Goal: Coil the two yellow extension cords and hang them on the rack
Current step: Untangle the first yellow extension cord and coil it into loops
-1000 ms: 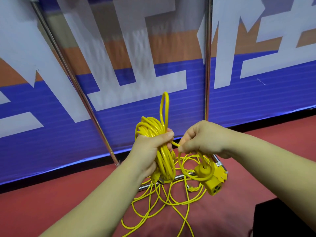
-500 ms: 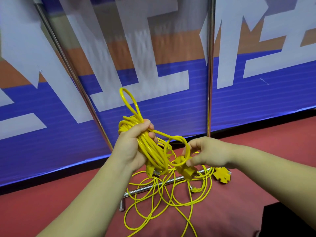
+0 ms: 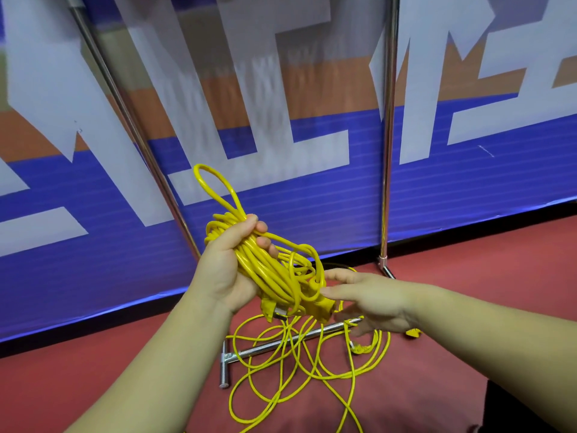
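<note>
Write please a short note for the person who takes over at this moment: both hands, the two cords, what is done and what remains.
Left hand: grips the coil, the first cord, bundled, with one loop standing out at the top.
Right hand: open, fingers straight beside the coil's socket; contact is unclear.
Loose cord: tangled on the floor, lying across the foot bar of the rack.
Done: first cord coiled.
Left: hang the coil on the rack, then coil the loose cord and hang it too.
</note>
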Available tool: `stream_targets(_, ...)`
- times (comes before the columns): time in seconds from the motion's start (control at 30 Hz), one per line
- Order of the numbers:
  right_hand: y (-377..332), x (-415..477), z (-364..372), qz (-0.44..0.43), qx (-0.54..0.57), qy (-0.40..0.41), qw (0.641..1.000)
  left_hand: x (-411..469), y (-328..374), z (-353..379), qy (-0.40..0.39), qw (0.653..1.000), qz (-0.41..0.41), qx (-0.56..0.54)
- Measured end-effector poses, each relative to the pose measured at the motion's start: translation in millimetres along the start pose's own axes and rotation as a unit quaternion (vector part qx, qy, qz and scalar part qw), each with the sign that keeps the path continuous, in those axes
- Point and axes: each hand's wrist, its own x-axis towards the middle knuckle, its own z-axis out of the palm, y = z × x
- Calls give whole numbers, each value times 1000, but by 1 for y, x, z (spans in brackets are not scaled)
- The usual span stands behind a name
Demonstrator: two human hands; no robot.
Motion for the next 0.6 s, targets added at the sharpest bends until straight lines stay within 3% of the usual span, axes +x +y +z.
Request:
stream_targets(0.1, 1, 6, 8, 7, 47, -16, 999, -2, 3, 0, -11, 1000, 4, -9)
stream_targets(0.33, -12, 1, 10, -35, 103, 32, 993, -5, 11, -5, 2, 1000, 23, -10)
stream_targets(0.5, -25, -7, -7, -39, 125, 118, 984, 4, 8, -16, 74, 996, 23, 44)
stream_targets(0.6, -25, -9, -17, -38, 128, 124, 983, 6, 6, -19, 104, 993, 24, 46)
